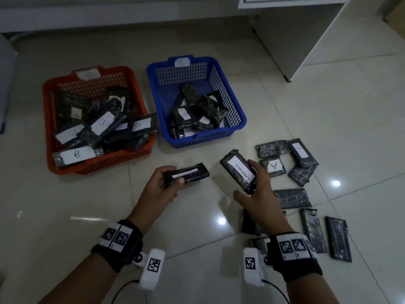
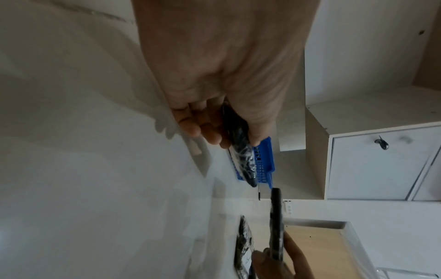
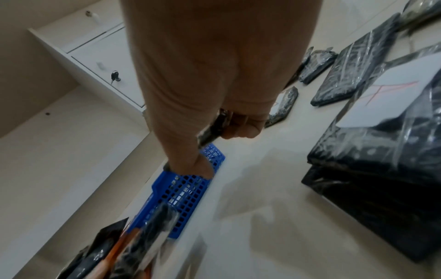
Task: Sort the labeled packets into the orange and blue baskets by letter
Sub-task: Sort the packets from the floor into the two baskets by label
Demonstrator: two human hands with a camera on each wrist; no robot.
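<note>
Dim, greyish indoor light throughout. Bright round glare spots on the glossy floor tiles (image 1: 221, 220), suggesting lamps overhead. Soft shadows under the forearms. Strong wide-angle bending at the edges. Both wrist views soft, with nearby skin blurred and washed out.

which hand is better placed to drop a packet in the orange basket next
Left, probably: the left hand already holds a packet and is closer to the orange basket than the right hand.
</note>
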